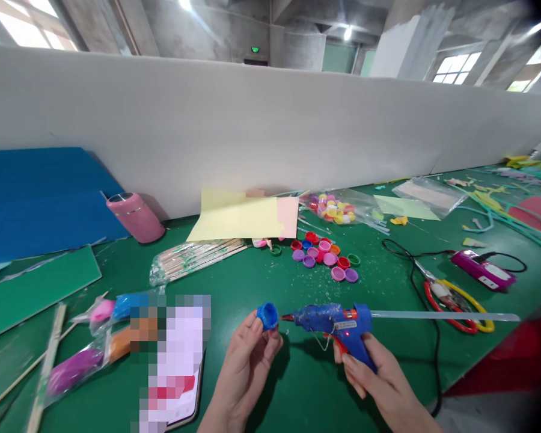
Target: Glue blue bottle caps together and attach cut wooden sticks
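My left hand (247, 361) pinches a small blue bottle cap (267, 316) between thumb and fingers, held just above the green table (234, 282). My right hand (374, 373) grips the handle of a blue hot glue gun (338, 322), a finger on its red trigger. The gun's nozzle points left and touches, or nearly touches, the cap. A clear glue stick (446, 315) sticks out of the back of the gun to the right.
Loose coloured bottle caps (324, 255) lie ahead, with a bag of more caps (336, 207) behind them. A bundle of wooden sticks (193, 255), yellow paper (234, 219), a pink bottle (135, 216), a phone (175, 367), scissors (460, 300) and a black cord (415, 270) lie around.
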Available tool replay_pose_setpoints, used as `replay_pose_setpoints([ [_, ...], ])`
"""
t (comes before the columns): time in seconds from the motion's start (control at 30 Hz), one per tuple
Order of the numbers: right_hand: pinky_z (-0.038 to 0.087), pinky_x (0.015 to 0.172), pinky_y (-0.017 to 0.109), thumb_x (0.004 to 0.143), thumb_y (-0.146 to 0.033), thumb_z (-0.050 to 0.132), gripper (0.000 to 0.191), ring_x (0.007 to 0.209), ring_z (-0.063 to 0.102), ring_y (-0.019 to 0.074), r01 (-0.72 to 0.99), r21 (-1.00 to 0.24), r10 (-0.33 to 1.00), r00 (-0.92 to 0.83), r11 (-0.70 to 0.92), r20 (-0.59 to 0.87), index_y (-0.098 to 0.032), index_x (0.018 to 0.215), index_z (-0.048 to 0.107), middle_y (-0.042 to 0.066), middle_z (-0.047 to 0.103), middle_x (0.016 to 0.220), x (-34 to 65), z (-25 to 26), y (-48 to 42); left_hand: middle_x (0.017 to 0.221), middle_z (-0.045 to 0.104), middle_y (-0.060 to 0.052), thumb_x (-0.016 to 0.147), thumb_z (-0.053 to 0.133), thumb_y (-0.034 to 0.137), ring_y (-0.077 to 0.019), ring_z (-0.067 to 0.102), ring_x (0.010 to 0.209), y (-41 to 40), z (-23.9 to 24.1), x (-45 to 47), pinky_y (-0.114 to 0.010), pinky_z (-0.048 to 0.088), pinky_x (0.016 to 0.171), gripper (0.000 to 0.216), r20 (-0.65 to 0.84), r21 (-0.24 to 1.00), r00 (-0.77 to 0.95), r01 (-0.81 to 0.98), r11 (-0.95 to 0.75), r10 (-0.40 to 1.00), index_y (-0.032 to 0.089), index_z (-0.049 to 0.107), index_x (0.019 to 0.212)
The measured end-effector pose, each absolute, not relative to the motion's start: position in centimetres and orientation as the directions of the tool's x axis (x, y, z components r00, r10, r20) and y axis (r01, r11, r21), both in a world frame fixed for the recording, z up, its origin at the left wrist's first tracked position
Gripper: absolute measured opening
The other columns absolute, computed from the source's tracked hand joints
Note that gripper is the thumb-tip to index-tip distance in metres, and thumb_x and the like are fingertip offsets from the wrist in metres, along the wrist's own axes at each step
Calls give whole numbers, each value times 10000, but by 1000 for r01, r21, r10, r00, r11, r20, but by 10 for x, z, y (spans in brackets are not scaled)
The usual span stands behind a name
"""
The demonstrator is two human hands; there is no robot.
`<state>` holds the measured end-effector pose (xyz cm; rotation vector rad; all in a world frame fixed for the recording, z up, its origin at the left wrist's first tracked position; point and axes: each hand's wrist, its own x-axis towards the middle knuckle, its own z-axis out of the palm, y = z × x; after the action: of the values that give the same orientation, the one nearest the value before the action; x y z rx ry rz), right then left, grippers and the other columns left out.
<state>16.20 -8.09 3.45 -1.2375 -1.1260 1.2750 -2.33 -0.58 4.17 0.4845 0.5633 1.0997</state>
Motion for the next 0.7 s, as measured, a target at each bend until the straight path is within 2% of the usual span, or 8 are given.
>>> replay_pose_setpoints([
  [0.37,312,426,216,804,-430,492,295,455,346,79,-63,-993,994,33,-104,-106,-142,834,552,-9,450,614,161,38,-80,619,514,6,728,615,218,-67,396,476,-6,42,-23,-223,339,495,91,-206,618,344,-681,394,916,139,583,697],
  [0.7,324,434,215,807,-413,496,277,447,368,70,-44,-996,995,69,-72,-75,-143,820,556,9,500,664,162,39,-74,631,520,0,767,568,207,-64,392,478,-6,41,-23,-216,331,498,84,-192,634,369,-661,401,910,142,585,717],
])
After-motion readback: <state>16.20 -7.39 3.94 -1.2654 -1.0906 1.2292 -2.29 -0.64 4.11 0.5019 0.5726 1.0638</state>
